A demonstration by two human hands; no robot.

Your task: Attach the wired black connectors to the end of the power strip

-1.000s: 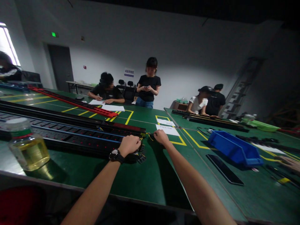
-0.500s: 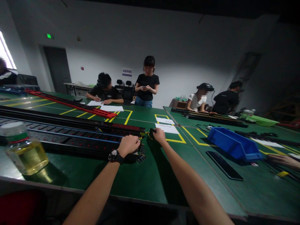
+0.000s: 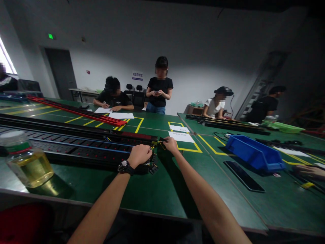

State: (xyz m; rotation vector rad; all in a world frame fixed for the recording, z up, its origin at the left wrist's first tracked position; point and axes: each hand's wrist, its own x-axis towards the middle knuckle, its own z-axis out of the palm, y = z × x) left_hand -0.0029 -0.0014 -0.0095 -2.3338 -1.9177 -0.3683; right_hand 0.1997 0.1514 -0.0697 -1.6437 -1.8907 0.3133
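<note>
A long black power strip with red switches lies across the green table. My left hand, with a black wristwatch, rests closed on the strip's right end. My right hand pinches a small black part joined to yellow wires that come out of that end. More long black strips lie behind it, and small black pieces sit by the end of the strip.
A jar of yellow liquid stands at the near left. A blue bin and a black phone lie to the right. White papers sit in yellow-taped boxes. A red strip lies farther back. Several people work at the far tables; another person's hand is at the right edge.
My right hand has drawn left toward the strip's end, closer to my left hand. The view has shifted slightly; a person at the back right has moved farther right.
</note>
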